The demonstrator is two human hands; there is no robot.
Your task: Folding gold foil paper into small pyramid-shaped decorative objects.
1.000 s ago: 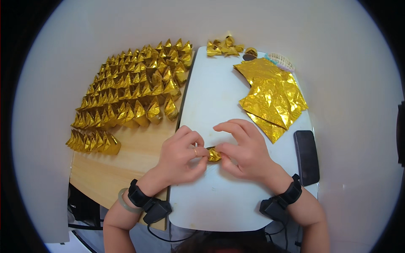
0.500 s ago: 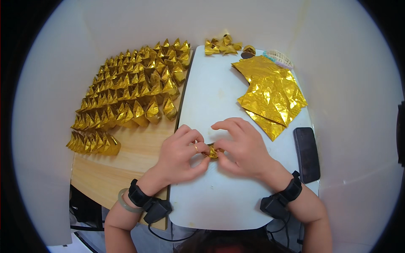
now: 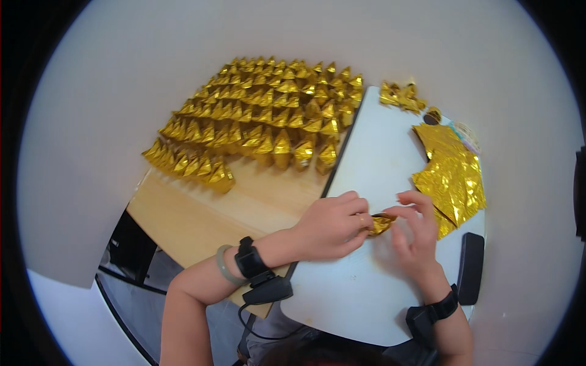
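My left hand [image 3: 329,227] and my right hand [image 3: 412,235] meet over one small gold foil piece [image 3: 381,224], and both grips are narrow: the fingertips of each hand are pinched onto it from either side, so the piece sits right between them, just above the white board [image 3: 372,158] rather than lying flat on it. I judge it is held up like this so that I can work its folds from both ends at once; how far it is folded I cannot tell, since my fingers cover most of it. Just beyond my right hand, touching the board, lies a loose stack of flat gold foil sheets [image 3: 455,174], near enough to reach without shifting my arms. At the far edge of the board sits a small cluster of folded gold pieces [image 3: 400,97], well apart from my hands. To my left, on the wooden counter [image 3: 201,213], many folded gold shapes [image 3: 268,116] stand in close rows, probably set there to keep finished ones away from the working spot. A dark flat object [image 3: 470,268] lies at the board's right edge beside my right wrist, and each wrist carries a black strap with a small device.
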